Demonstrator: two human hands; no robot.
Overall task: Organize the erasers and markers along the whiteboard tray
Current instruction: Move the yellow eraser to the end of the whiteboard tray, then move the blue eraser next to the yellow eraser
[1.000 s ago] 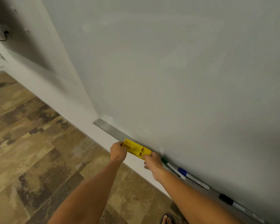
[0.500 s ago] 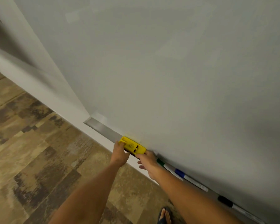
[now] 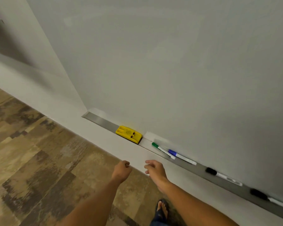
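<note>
Nearest, both hands free and grasping nothing: left (image 3: 122, 170) loosely curled, right (image 3: 153, 168) with fingers spread, both short of the tray (image 3: 103, 122). Farther, on the tray against the whiteboard (image 3: 170, 70): yellow eraser (image 3: 129, 134) lying flat, near the left end. Likely light, rigid plastic, easy to pinch by its long sides. Just right of it, green marker (image 3: 162, 150) overlapping blue marker (image 3: 181, 157); beyond, two black markers (image 3: 222, 175) (image 3: 268, 197), well apart. Probably light, smooth, prone to rolling; best pinched mid-barrel.
</note>
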